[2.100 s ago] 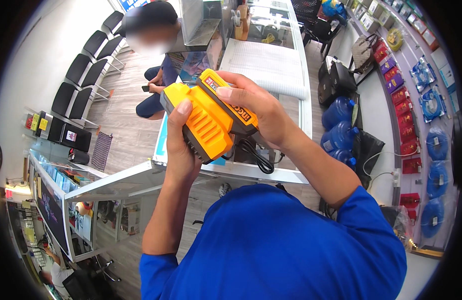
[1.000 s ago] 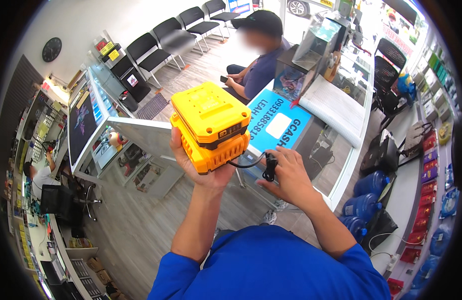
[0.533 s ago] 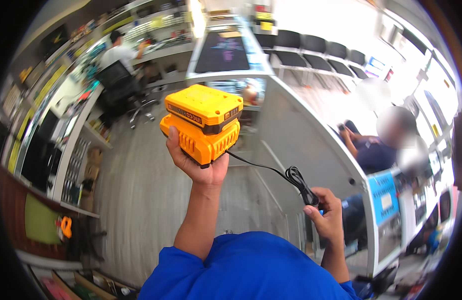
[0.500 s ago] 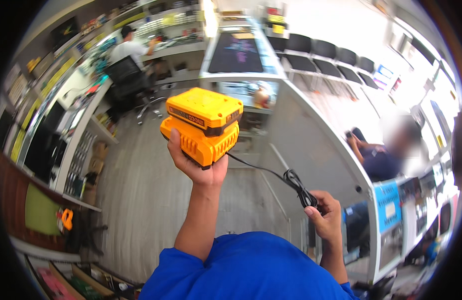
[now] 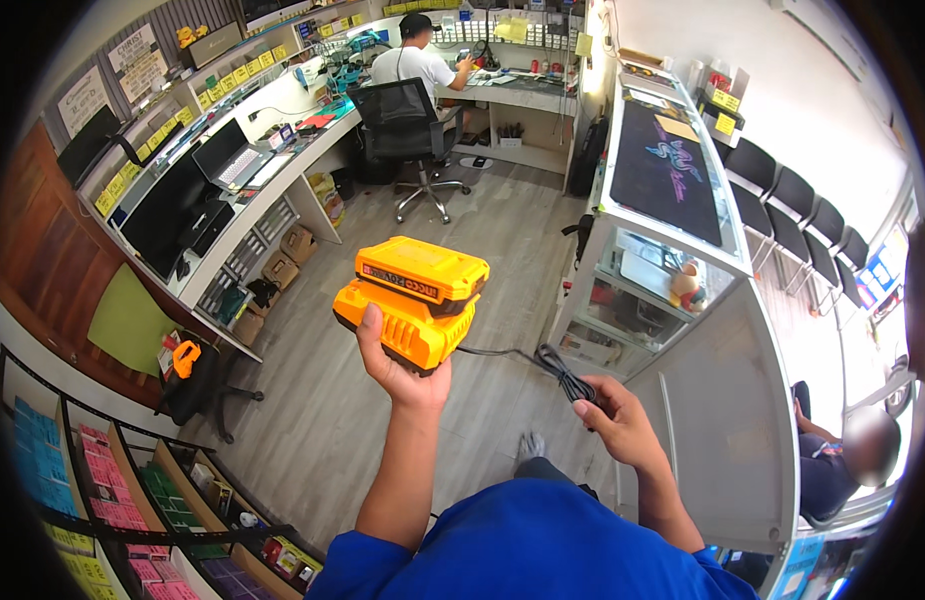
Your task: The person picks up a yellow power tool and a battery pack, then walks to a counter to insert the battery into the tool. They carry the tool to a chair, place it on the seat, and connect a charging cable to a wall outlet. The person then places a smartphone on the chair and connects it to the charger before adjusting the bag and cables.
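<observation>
My left hand (image 5: pixel 410 388) is closed around the base of a yellow battery charger (image 5: pixel 402 325), its thumb on the near left side. On top of the charger sits a yellow power tool battery (image 5: pixel 420 264) with a dark printed band. A black power cord (image 5: pixel 562 374) runs from the charger's right side and is gathered into a tied bundle. My right hand (image 5: pixel 622 422) pinches the lower end of that bundle, lower down and to the right of the charger; what the fingertips cover is hidden.
A glass display counter (image 5: pixel 747 240) with a dark mat stands to the right, its grey side panel near my right arm. Ahead, a person (image 5: pixel 417 65) sits at a desk in a black office chair (image 5: pixel 402 120). Shelves of coloured packets (image 5: pixel 112 470) are at lower left. Another person sits far right.
My view has turned leftward, so the counter, desk and seated people appear farther right. Both hands keep hold of the charger and cord; the right hand is a little nearer the left.
</observation>
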### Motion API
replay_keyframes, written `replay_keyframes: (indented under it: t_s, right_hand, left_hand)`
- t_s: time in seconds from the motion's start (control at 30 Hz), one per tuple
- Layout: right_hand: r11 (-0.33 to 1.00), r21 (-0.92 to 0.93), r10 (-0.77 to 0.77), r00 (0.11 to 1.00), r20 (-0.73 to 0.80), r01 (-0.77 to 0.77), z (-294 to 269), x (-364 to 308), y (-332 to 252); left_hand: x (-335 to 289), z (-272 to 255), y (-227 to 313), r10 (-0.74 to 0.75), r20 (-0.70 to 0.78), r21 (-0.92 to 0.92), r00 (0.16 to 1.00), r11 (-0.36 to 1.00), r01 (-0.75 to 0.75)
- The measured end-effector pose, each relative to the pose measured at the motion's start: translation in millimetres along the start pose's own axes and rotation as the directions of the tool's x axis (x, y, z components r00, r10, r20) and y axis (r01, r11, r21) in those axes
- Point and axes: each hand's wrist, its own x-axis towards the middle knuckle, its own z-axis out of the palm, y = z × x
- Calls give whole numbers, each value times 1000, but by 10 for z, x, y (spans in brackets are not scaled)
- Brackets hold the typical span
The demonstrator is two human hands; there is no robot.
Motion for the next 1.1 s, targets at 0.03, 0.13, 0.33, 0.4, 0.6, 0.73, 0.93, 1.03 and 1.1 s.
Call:
replay_keyframes:
  t_s: [0.03, 0.13, 0.33, 0.4, 0.6, 0.73, 0.93, 1.03, 1.1]
  right_hand:
    - [997, -77, -7, 998, 63, 12, -21, 226, 4]
    - [998, -45, -24, 986, 164, 32, -1, 843, 38]
    - [906, 339, -341, 912, 229, 253, -24, 2526, -470]
    - [910, 273, -386, 879, 281, 312, -58, 3097, -730]
    - [948, 267, -272, 881, 388, 175, 200, 4382, -1039]
    - [947, 321, -137, 910, 391, 5, 311, 5352, -909]
    - [893, -104, -392, 870, 299, 438, 563, 6742, -999]
    - [798, -297, -453, 848, 277, 524, 695, 7324, -1268]
    - [793, -327, -438, 853, 282, 515, 814, 7748, -1448]
  left_hand:
    - [125, -18, -77, 2, -5, 28, 1000, 1000, -2]
    - [492, -79, -346, -55, 34, 83, 998, 995, 52]
    - [1482, -90, -990, -192, 149, 248, 970, 957, 151]
    - [1866, -121, -1156, -227, 206, 377, 952, 916, 137]
    - [2853, -345, -1372, -256, 123, 462, 959, 870, 173]
    - [3742, -656, -1548, -439, -101, 265, 893, 853, 450]
    - [5301, -1075, -1724, -683, -84, -16, 726, 729, 684]
    - [5939, -1141, -1703, -752, -55, -73, 657, 660, 748]
    - [6396, -1180, -1662, -761, -21, -86, 649, 648, 757]
